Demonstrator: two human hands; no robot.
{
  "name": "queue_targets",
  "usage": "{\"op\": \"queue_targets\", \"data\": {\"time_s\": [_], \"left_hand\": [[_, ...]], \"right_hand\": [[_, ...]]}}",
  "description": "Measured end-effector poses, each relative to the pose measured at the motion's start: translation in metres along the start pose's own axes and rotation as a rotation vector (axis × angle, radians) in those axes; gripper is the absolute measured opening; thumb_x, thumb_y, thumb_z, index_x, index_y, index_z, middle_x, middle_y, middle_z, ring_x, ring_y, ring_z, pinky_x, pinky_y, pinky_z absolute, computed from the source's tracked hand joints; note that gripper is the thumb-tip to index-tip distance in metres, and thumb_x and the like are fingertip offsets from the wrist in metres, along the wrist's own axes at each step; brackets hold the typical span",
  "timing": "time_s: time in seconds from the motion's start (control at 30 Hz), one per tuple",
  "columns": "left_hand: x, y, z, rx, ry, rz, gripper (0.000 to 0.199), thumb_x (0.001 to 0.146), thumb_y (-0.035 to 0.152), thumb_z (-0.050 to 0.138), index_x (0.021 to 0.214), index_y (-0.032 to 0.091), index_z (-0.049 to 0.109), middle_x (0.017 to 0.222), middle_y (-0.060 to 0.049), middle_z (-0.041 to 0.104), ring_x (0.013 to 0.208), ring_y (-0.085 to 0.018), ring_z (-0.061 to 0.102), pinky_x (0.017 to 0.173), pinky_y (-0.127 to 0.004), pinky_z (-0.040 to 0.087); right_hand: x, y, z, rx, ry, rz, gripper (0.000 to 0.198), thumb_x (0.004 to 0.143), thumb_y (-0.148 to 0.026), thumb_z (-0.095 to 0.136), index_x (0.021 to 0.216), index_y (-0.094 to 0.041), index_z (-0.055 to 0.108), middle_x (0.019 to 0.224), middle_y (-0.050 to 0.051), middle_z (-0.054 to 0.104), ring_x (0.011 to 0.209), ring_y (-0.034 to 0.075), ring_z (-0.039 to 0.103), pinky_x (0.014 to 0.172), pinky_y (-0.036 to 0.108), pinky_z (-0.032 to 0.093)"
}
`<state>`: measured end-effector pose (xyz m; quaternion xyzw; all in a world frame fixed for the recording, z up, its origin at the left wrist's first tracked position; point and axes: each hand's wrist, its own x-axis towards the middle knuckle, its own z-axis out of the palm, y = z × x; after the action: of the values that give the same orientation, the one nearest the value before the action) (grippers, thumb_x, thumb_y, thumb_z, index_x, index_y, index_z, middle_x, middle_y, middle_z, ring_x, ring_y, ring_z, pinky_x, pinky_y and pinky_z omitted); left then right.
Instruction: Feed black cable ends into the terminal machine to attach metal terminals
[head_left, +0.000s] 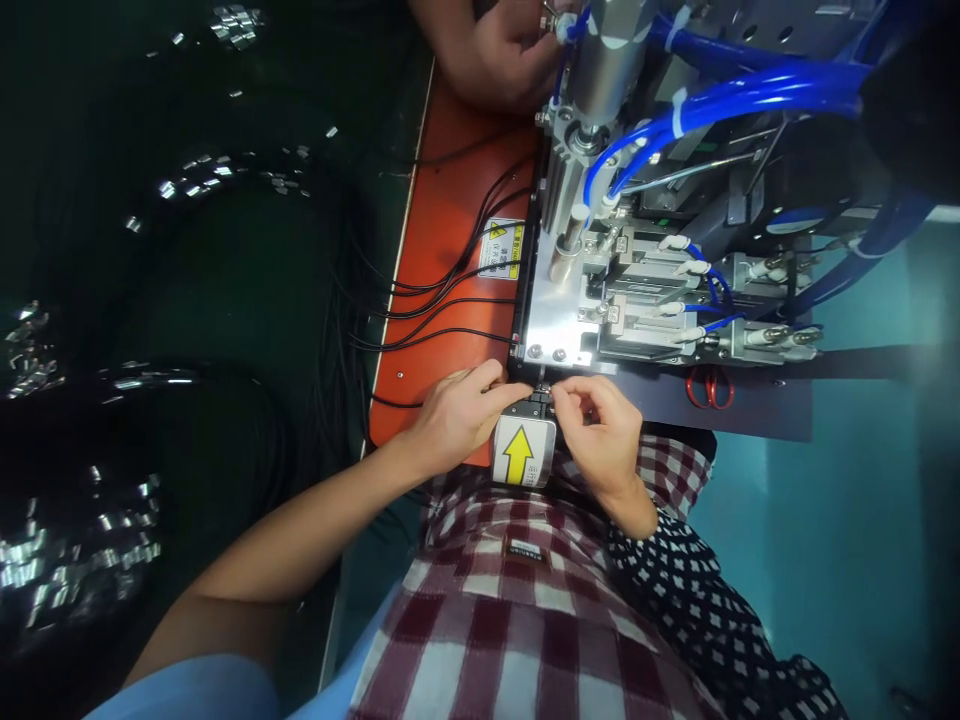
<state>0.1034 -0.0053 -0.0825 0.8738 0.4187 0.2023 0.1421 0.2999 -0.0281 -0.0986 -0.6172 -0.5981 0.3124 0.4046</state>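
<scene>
My left hand [466, 412] is closed at the left side of a small black and metal fixture [535, 407], its thumb and forefinger reaching to the fixture's top edge. A black cable [394, 402] runs in from the left and disappears behind this hand. Across from it, my right hand [600, 428] pinches at the fixture's right edge. Whatever lies between the fingertips of either hand is too small or hidden to make out. Just below the fingers, the fixture carries a white label with a yellow arrow [519, 455] pointing up toward the machine.
A machine with metal cylinders [600, 80] and blue air hoses [750, 100] stands ahead on the right. Black cables [442, 290] cross the orange surface [435, 220]. Red-handled scissors [709, 388] lie at right. Another person's arm [495, 55] rests at the top. Dark shiny coils [82, 550] fill the left.
</scene>
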Motion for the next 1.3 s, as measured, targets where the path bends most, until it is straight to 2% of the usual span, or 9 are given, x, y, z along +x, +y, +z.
{"op": "queue_targets", "data": {"time_s": [0.1, 0.27, 0.4, 0.73, 0.83, 1.0, 1.1, 1.2, 1.3], "left_hand": [[0.0, 0.0, 0.0, 0.012, 0.017, -0.001, 0.029, 0.096, 0.017, 0.045, 0.109, 0.019, 0.071, 0.08, -0.003, 0.056, 0.068, -0.013, 0.056, 0.061, -0.023, 0.048], [0.0, 0.0, 0.0, 0.035, -0.005, -0.003, 0.029, 0.096, 0.018, 0.045, 0.109, 0.02, 0.071, 0.079, -0.003, 0.056, 0.067, -0.013, 0.055, 0.059, -0.023, 0.045], [0.0, -0.001, -0.001, 0.055, -0.045, -0.018, 0.031, 0.096, 0.018, 0.043, 0.112, 0.022, 0.07, 0.079, -0.003, 0.055, 0.067, -0.013, 0.054, 0.059, -0.023, 0.044], [0.001, 0.0, -0.002, 0.061, -0.005, -0.012, 0.031, 0.096, 0.018, 0.044, 0.108, 0.022, 0.072, 0.076, -0.002, 0.055, 0.065, -0.013, 0.054, 0.057, -0.022, 0.044], [0.002, 0.001, -0.002, 0.062, 0.012, 0.001, 0.03, 0.096, 0.017, 0.044, 0.107, 0.021, 0.072, 0.076, -0.002, 0.055, 0.064, -0.013, 0.054, 0.057, -0.022, 0.043], [0.002, 0.001, -0.001, 0.059, 0.017, 0.0, 0.029, 0.096, 0.017, 0.045, 0.105, 0.02, 0.072, 0.076, -0.002, 0.055, 0.064, -0.013, 0.054, 0.057, -0.023, 0.043], [0.002, 0.001, -0.001, 0.064, 0.006, -0.011, 0.029, 0.096, 0.017, 0.045, 0.106, 0.021, 0.072, 0.076, -0.002, 0.055, 0.065, -0.013, 0.055, 0.058, -0.023, 0.044], [0.002, 0.001, -0.002, 0.046, 0.017, -0.003, 0.029, 0.096, 0.016, 0.045, 0.105, 0.019, 0.072, 0.076, -0.002, 0.056, 0.064, -0.013, 0.055, 0.058, -0.023, 0.044], [0.002, 0.001, -0.002, 0.025, 0.026, 0.004, 0.028, 0.096, 0.016, 0.045, 0.105, 0.018, 0.072, 0.077, -0.003, 0.057, 0.064, -0.013, 0.055, 0.058, -0.023, 0.044]], "right_hand": [[-0.002, 0.001, -0.001, -0.034, 0.016, -0.059, 0.012, 0.089, -0.027, 0.059, 0.081, -0.021, 0.065, 0.071, 0.001, 0.06, 0.061, 0.014, 0.054, 0.061, 0.03, 0.045], [-0.006, 0.012, 0.0, 0.029, -0.031, 0.054, 0.01, 0.091, -0.028, 0.057, 0.086, -0.02, 0.062, 0.079, 0.002, 0.064, 0.067, 0.015, 0.057, 0.064, 0.03, 0.047], [-0.007, 0.016, 0.001, 0.035, -0.078, 0.096, 0.012, 0.092, -0.029, 0.055, 0.088, -0.02, 0.061, 0.078, 0.002, 0.062, 0.065, 0.014, 0.055, 0.062, 0.029, 0.047], [-0.006, 0.012, 0.0, -0.008, -0.051, 0.006, 0.009, 0.091, -0.026, 0.055, 0.086, -0.02, 0.06, 0.079, 0.002, 0.062, 0.068, 0.016, 0.056, 0.065, 0.03, 0.046], [-0.006, 0.013, 0.001, 0.038, -0.071, 0.065, 0.009, 0.091, -0.026, 0.055, 0.086, -0.02, 0.06, 0.078, 0.001, 0.061, 0.066, 0.015, 0.054, 0.063, 0.029, 0.045], [-0.004, 0.016, 0.002, 0.28, -0.164, 0.312, 0.016, 0.09, -0.035, 0.057, 0.084, -0.02, 0.058, 0.062, -0.004, 0.049, 0.05, 0.011, 0.043, 0.047, 0.025, 0.036], [-0.004, 0.021, 0.001, 0.329, -0.161, 0.371, 0.018, 0.088, -0.036, 0.059, 0.083, -0.019, 0.058, 0.06, -0.005, 0.049, 0.049, 0.011, 0.044, 0.046, 0.024, 0.035], [-0.007, 0.023, -0.004, 0.259, -0.082, 0.333, 0.017, 0.089, -0.035, 0.059, 0.085, -0.019, 0.06, 0.066, -0.003, 0.053, 0.051, 0.011, 0.046, 0.047, 0.025, 0.037], [-0.008, 0.015, -0.009, 0.112, 0.001, 0.135, 0.013, 0.091, -0.031, 0.059, 0.09, -0.019, 0.065, 0.077, 0.001, 0.06, 0.063, 0.013, 0.053, 0.057, 0.027, 0.044]]}}
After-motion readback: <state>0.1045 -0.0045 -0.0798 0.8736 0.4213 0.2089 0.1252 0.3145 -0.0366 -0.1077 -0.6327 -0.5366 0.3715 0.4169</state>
